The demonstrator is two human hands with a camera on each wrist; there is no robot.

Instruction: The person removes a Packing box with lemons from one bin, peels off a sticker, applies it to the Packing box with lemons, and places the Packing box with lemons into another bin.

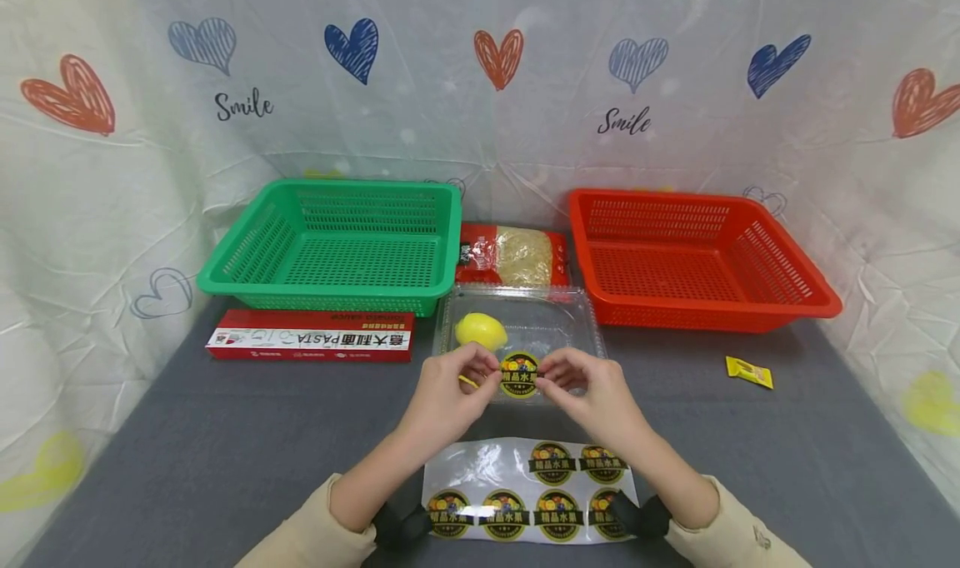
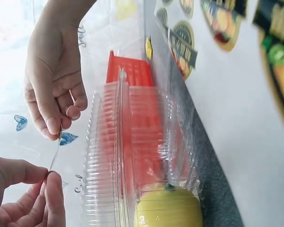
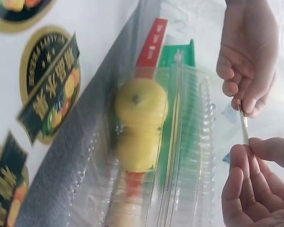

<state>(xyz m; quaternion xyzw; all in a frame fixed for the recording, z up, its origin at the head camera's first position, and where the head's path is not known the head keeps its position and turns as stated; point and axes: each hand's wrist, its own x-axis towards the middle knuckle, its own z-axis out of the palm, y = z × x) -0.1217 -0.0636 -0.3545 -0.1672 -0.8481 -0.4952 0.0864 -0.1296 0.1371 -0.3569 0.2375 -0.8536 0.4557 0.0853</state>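
A round black-and-gold fruit sticker [image 1: 519,375] is stretched between my two hands, held by its opposite edges. My left hand [image 1: 453,385] pinches its left edge between thumb and fingertips, while my right hand [image 1: 587,385] pinches the right edge. Seen edge-on in the left wrist view, the sticker [image 2: 55,153] stands above and apart from the container. Below it sits a clear plastic clamshell box [image 1: 555,326], with a yellow lemon [image 1: 481,331] inside. The right wrist view shows two lemons [image 3: 141,105] in the box. Closest to me lies a white sticker sheet [image 1: 480,468] bearing several matching stickers.
A green basket [image 1: 330,289] stands at back left, a red basket [image 1: 705,311] at back right. Between them lies a red-and-clear food packet [image 1: 523,256]. A red pasta box [image 1: 311,336] sits before the green basket; a small yellow wrapped packet [image 1: 748,372] is at right.
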